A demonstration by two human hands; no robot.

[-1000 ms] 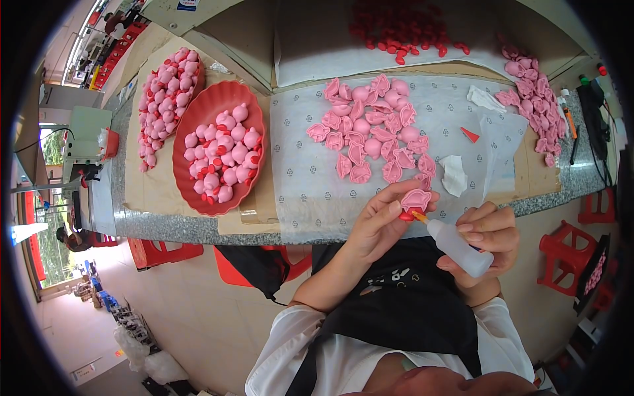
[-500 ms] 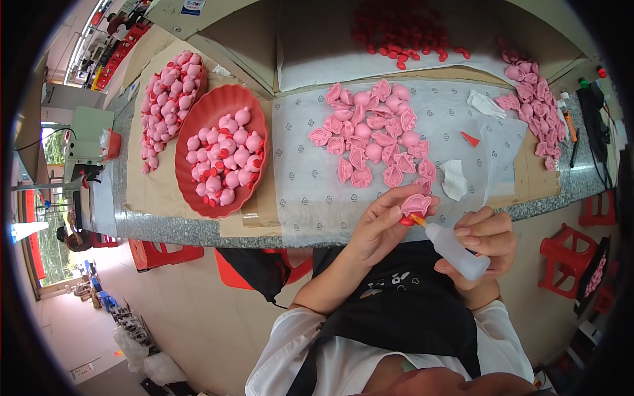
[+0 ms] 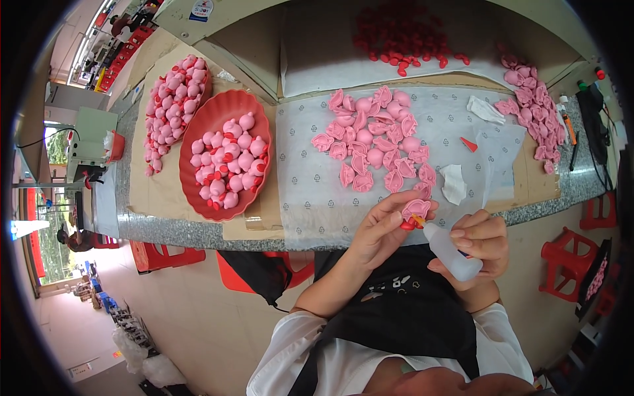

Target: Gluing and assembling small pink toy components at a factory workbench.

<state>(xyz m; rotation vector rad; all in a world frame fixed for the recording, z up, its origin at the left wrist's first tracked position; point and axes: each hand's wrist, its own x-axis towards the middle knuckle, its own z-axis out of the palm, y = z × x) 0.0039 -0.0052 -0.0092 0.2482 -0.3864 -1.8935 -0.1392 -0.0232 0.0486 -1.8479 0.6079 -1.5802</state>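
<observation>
Between the fingers of my left hand (image 3: 381,228) sits a pink hollow shell piece (image 3: 417,209), its open side facing up. A small red part (image 3: 407,225) shows at its lower edge, next to my fingertips. My right hand (image 3: 485,245) grips a translucent white squeeze bottle (image 3: 453,253), tilted toward the left. The bottle's yellowish nozzle tip (image 3: 419,219) reaches into the shell's rim. Just beyond my left hand, several loose pink shell pieces (image 3: 375,157) lie on the white printed sheet (image 3: 300,204).
Left stands a red fluted bowl (image 3: 188,162) of pink-and-red pieces, beside another heap (image 3: 173,99). Red parts (image 3: 403,39) lie under the shelf (image 3: 247,56). More pink shells (image 3: 538,112), crumpled tissue (image 3: 454,184), a red cone cap (image 3: 469,144) and an orange pen (image 3: 568,125) are rightward.
The bottle and my right hand have shifted slightly left, the nozzle now further into the shell. My left hand keeps its hold on the shell. The view has tilted a little.
</observation>
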